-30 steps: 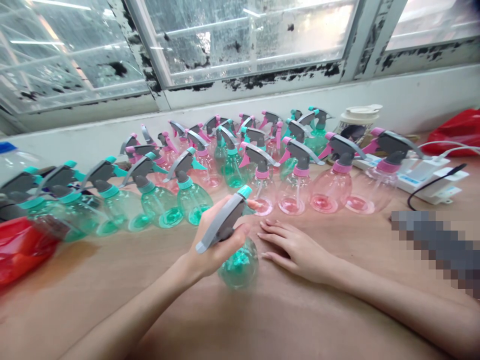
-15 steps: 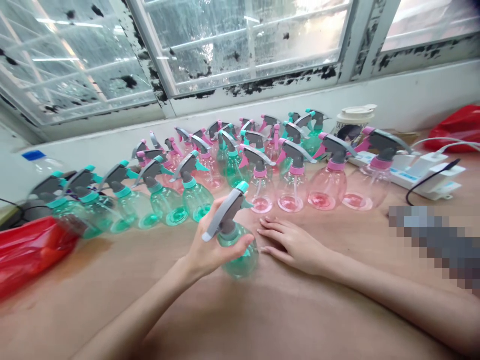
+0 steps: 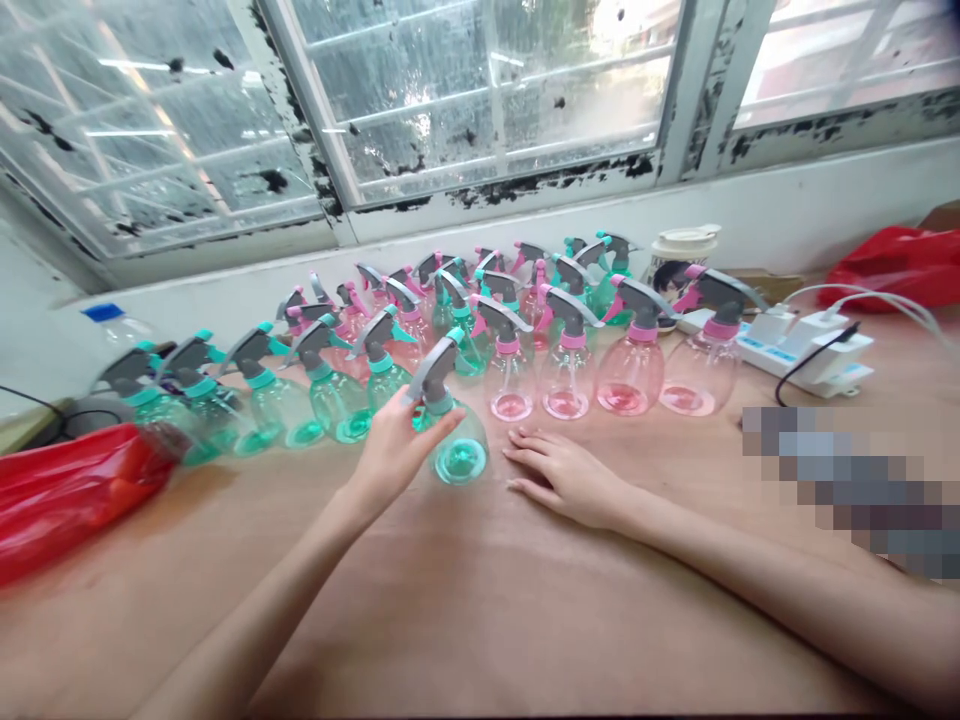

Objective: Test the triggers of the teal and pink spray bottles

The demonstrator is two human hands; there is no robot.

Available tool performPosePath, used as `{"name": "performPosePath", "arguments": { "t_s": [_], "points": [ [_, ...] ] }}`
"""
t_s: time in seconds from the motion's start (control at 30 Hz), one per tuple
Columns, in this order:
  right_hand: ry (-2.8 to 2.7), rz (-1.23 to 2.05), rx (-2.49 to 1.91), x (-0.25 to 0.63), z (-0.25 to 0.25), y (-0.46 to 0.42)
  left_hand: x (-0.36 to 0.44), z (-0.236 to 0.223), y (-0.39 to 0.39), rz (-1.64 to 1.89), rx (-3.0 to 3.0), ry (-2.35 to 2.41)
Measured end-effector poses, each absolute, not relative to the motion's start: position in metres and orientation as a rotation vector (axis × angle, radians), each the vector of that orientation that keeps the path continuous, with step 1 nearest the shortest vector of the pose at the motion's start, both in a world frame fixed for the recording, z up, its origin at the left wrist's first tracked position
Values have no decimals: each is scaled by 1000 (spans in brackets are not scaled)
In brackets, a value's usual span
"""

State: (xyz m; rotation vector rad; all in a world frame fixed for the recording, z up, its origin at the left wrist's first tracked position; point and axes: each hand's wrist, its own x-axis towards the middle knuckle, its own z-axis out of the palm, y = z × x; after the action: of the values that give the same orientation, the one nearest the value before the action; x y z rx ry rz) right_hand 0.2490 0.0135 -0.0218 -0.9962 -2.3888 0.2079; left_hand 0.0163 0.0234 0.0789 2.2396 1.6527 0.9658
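My left hand [image 3: 401,440] is wrapped round the neck of a clear green spray bottle [image 3: 460,462] with a grey trigger head and turquoise nozzle. The bottle stands nearly upright, with its base at or just above the tabletop; I cannot tell which. To its right, my right hand [image 3: 566,472] lies flat on the table, fingers loosely spread and holding nothing. Just behind that hand stands a pink spray bottle [image 3: 511,385] at the end of a row of similar ones. Left of my left hand runs a row of green spray bottles [image 3: 341,405].
More pink and green bottles crowd behind, below the window [image 3: 487,100]. A white power strip [image 3: 806,350] with cables and a lidded cup [image 3: 681,262] stand at the right. Red plastic bags lie at the left [image 3: 82,490] and far right [image 3: 896,265]. A pixelated patch covers something at right.
My left hand has carried the green spray bottle away from me and lower, towards the rows, and the bottle is straighter. My right hand stays on the table. The view has shifted slightly.
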Motion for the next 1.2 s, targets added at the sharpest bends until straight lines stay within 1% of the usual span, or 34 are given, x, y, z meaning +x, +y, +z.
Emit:
{"name": "performPosePath", "arguments": {
  "t_s": [0.23,0.5,0.63,0.9,1.07,1.2],
  "points": [
    [-2310,68,-1069,254,-18,16,17,82,63,984,2314,1739],
    [-1938,-57,-1322,267,28,30,24,84,83,981,2340,1745],
    [-1834,-88,-1441,262,39,39,25,83,94,993,2349,1734],
    [-1799,-103,-1487,243,53,55,20,87,105,937,2395,1710],
    [-1775,-37,-1571,228,57,63,17,90,104,882,2395,1704],
    [-1772,15,-1664,218,59,70,13,86,94,906,2369,1712]
  ]
}}
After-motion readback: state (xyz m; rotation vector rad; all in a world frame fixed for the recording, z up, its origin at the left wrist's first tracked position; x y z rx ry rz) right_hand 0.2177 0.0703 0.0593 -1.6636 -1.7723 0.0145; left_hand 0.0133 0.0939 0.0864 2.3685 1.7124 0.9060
